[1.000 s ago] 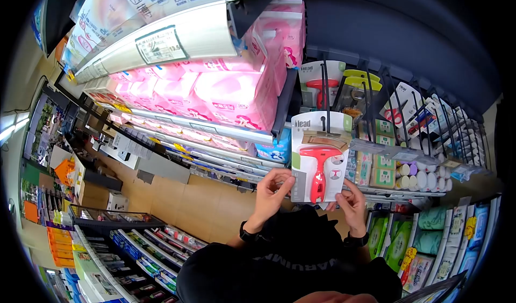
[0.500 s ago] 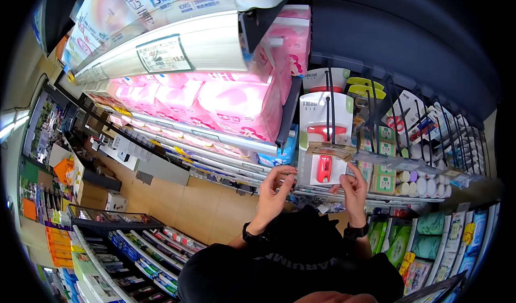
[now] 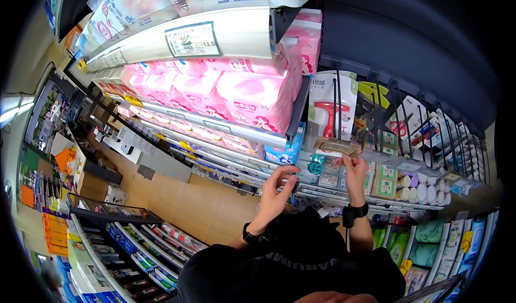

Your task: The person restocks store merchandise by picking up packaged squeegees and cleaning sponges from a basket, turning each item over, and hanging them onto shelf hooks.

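Observation:
The carded red-handled tool [image 3: 329, 121] hangs on a black hook, upright, behind a price-tag holder [image 3: 333, 147] that covers its lower edge. Just below that holder is my right hand [image 3: 355, 176], fingers pressed together at the fingertips; whatever may be between them is too small to tell. My left hand [image 3: 276, 193] is in the air to the left, fingers curved and thumb apart, holding nothing. Each wrist wears a black band.
Pink packages [image 3: 252, 101] fill the shelf at the upper left. Scissors on a card [image 3: 400, 125] and yellow-green items [image 3: 372, 94] hang further right. Green packs [image 3: 399, 246] stand at the lower right, and a lower shelf rack [image 3: 145, 257] is at the lower left.
The carded red tool has moved up and back along its hook, behind the price-tag holder. My right hand has let go of it and risen to the holder; my left hand stays low and apart.

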`<control>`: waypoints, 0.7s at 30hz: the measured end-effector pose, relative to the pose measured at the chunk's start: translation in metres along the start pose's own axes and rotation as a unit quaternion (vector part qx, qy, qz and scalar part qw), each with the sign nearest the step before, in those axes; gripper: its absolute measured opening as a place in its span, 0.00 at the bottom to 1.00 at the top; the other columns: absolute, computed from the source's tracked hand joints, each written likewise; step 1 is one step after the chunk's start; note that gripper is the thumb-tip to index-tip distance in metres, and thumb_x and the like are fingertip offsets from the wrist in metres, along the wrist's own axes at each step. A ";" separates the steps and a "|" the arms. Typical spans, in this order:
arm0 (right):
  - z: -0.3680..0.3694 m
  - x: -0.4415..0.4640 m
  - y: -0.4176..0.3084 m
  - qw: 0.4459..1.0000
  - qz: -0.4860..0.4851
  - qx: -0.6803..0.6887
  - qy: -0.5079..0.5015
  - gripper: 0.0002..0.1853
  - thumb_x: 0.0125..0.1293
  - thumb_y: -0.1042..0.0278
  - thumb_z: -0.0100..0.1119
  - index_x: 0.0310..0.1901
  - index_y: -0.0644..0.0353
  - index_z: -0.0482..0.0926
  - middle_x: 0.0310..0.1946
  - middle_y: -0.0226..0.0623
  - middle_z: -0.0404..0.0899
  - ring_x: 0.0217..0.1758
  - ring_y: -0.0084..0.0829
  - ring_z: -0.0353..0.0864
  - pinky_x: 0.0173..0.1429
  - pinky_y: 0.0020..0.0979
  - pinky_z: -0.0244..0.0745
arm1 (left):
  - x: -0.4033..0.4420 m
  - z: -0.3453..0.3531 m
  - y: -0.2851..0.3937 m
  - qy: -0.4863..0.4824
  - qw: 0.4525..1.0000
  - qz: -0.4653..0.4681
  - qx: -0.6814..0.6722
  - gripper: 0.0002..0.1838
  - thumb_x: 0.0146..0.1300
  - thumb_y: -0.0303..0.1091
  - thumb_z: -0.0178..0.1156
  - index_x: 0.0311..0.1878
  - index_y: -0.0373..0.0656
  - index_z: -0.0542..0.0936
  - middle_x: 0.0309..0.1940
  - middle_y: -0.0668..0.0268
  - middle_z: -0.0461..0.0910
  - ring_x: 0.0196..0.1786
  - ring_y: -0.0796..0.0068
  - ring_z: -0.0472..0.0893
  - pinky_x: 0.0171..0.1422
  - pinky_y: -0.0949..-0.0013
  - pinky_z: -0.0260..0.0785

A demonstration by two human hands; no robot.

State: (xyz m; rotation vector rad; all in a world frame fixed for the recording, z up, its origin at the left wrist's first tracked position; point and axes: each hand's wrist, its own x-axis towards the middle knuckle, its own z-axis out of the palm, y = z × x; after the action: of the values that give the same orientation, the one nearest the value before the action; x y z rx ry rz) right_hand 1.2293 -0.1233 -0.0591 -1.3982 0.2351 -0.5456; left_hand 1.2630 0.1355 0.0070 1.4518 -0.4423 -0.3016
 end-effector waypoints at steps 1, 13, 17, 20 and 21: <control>0.002 0.003 0.001 1.000 -0.001 0.000 -0.002 0.08 0.74 0.76 0.53 0.42 0.71 0.79 0.35 0.44 0.87 0.36 0.28 0.85 0.39 0.28 0.76 | -0.002 0.000 0.001 0.002 1.000 0.002 0.000 0.14 0.74 0.30 0.57 0.59 0.39 0.77 0.54 0.64 0.83 0.49 0.78 0.82 0.51 0.74 0.73; -0.002 0.033 0.038 0.997 0.058 0.055 0.000 0.18 0.77 0.66 0.52 0.63 0.66 0.72 0.55 0.43 0.83 0.51 0.33 0.86 0.47 0.30 0.78 | -0.036 0.009 -0.008 0.030 0.999 -0.017 0.003 0.12 0.74 0.32 0.59 0.56 0.40 0.79 0.45 0.67 0.85 0.44 0.83 0.82 0.46 0.77 0.70; 0.001 0.009 0.009 0.992 0.118 0.046 0.021 0.22 0.78 0.55 0.53 0.63 0.63 0.72 0.55 0.43 0.83 0.52 0.31 0.85 0.50 0.27 0.75 | -0.047 0.005 -0.015 0.037 0.999 -0.019 -0.003 0.11 0.74 0.32 0.59 0.56 0.40 0.79 0.40 0.68 0.85 0.43 0.86 0.81 0.43 0.79 0.68; -0.009 -0.027 -0.002 0.984 0.145 0.098 -0.020 0.19 0.79 0.55 0.53 0.60 0.60 0.74 0.54 0.44 0.84 0.50 0.31 0.86 0.49 0.28 0.76 | -0.051 0.004 -0.014 0.042 0.998 -0.026 -0.024 0.11 0.74 0.33 0.59 0.55 0.40 0.79 0.36 0.70 0.84 0.41 0.89 0.79 0.40 0.80 0.65; -0.010 -0.042 -0.015 0.979 0.163 0.117 -0.043 0.18 0.79 0.57 0.52 0.60 0.61 0.74 0.52 0.43 0.84 0.49 0.30 0.85 0.49 0.28 0.75 | -0.053 0.004 -0.013 0.039 0.999 -0.017 -0.020 0.11 0.74 0.33 0.59 0.55 0.40 0.79 0.37 0.70 0.84 0.40 0.89 0.79 0.39 0.81 0.64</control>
State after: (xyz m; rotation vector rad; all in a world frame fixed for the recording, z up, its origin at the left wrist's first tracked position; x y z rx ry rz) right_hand 1.1855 -0.1127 -0.0529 -1.1220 0.3127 -0.2302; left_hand 1.2150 0.1549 -0.0112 1.4273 -0.3469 -0.2795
